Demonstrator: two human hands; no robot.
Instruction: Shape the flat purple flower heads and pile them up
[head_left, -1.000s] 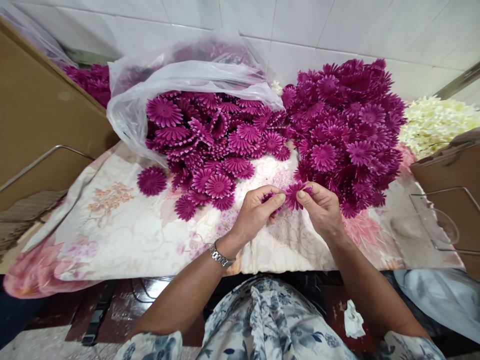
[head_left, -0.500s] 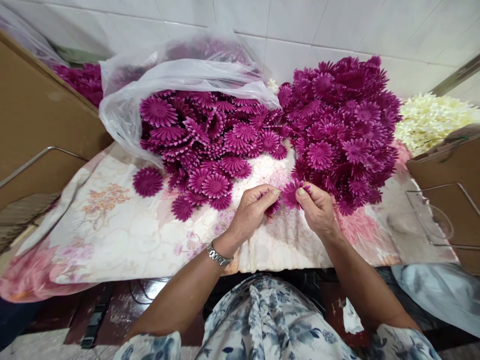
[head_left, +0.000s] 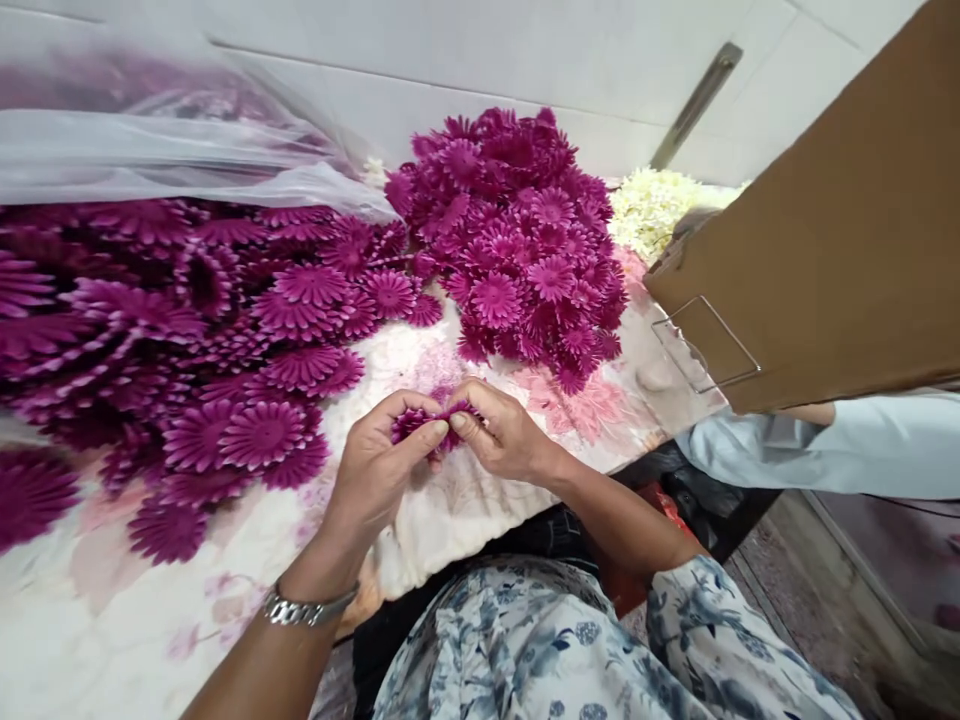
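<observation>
Close together over the cloth, my two hands meet at the fingertips. My left hand (head_left: pixel 382 455) is closed round purple artificial flowers (head_left: pixel 411 424), mostly hidden by the fingers. My right hand (head_left: pixel 499 430) pinches purple petals right beside the left thumb; whether these belong to the same flower I cannot tell. To the left lies a broad spread of flat purple flower heads (head_left: pixel 262 435), spilling from a clear plastic bag (head_left: pixel 225 185). Beyond my right hand rises a tall heap of purple flowers (head_left: pixel 517 250).
A floral cloth (head_left: pixel 247 590) covers the table. At the right stands a cardboard box (head_left: pixel 817 240) with a wire frame (head_left: pixel 712 345) at its side. Pale yellow flowers (head_left: pixel 652 210) lie by the tiled wall (head_left: pixel 480 50). Another person's light sleeve (head_left: pixel 862 445) shows below the box.
The view has swung to the right and nearer. My hands, a little apart before, now touch at the fingertips, the right one having brought its flower to the left.
</observation>
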